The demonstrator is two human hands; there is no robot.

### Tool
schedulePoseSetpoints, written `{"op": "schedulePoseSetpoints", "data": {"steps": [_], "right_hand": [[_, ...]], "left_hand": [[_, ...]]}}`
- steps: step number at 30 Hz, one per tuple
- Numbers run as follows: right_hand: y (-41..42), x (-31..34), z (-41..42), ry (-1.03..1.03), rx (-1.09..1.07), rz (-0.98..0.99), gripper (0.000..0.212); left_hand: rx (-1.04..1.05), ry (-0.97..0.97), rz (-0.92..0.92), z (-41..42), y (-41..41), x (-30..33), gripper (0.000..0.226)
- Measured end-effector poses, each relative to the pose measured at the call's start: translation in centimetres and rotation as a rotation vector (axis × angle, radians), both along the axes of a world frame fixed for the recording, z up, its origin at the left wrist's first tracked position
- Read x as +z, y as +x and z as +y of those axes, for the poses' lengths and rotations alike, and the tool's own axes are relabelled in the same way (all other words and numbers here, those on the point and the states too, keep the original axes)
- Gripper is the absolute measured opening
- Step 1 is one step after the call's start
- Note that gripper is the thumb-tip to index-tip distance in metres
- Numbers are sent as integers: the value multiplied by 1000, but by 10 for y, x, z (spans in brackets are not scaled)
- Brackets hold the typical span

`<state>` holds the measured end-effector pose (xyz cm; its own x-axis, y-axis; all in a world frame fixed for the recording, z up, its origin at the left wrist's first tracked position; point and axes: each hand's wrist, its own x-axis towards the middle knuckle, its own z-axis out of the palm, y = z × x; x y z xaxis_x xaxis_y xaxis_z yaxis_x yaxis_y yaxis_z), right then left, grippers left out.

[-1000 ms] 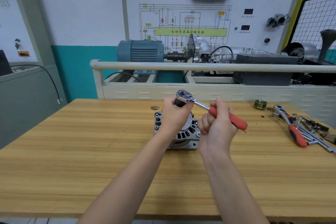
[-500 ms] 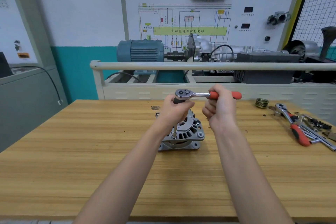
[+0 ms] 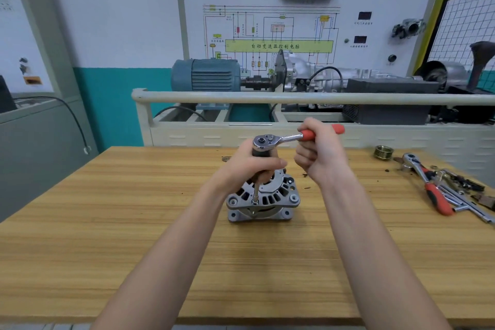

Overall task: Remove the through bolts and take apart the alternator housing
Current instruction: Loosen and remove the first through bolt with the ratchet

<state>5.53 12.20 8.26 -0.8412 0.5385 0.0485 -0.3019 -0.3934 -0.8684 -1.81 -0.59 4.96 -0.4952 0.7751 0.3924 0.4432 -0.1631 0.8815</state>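
Alternator housing of ribbed, cast silver-grey metal (image 3: 263, 202), standing on end on the pale striped wooden workbench (image 3: 107, 236), near the middle of its far half, slotted end face upward. Slim steel extension bar with socket (image 3: 255, 193), upright, its lower end seated on a through bolt at the near-left rim of the housing; the bolt head itself is hidden under the socket. Chrome ratchet wrench with red handle (image 3: 284, 139), head on top of the bar, handle lying level and pointing right. Left hand (image 3: 249, 166), fingers and thumb curled round the dark upper part of the bar just below the ratchet head. Right hand (image 3: 318, 155), fingers wrapped round the red handle, whose tip shows beyond the knuckles. Both forearms reach in from the lower edge of the head view. Small grooved brass-coloured pulley (image 3: 383, 152), on the bench well to the right of the housing. Second red-handled ratchet (image 3: 426, 182) among loose steel tools, at the right edge of the bench. Cream tubular rail (image 3: 294, 98) behind the bench; behind it a blue-grey electric motor (image 3: 206, 75) coupled to a silver gearbox. White wall panel with coloured wiring diagram (image 3: 270, 35) above.
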Motion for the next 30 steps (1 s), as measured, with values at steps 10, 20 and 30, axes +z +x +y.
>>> {"op": "schedulePoseSetpoints", "data": {"steps": [10, 20, 30], "right_hand": [[-3, -4, -6, -87, -72, 40, 48], [24, -34, -34, -112, -275, 277, 36], [-25, 24, 11, 184, 255, -124, 52]], "left_hand": [[368, 215, -96, 22, 9, -14, 42], [345, 126, -74, 20, 12, -9, 36], [112, 58, -144, 10, 3, -4, 49]]}}
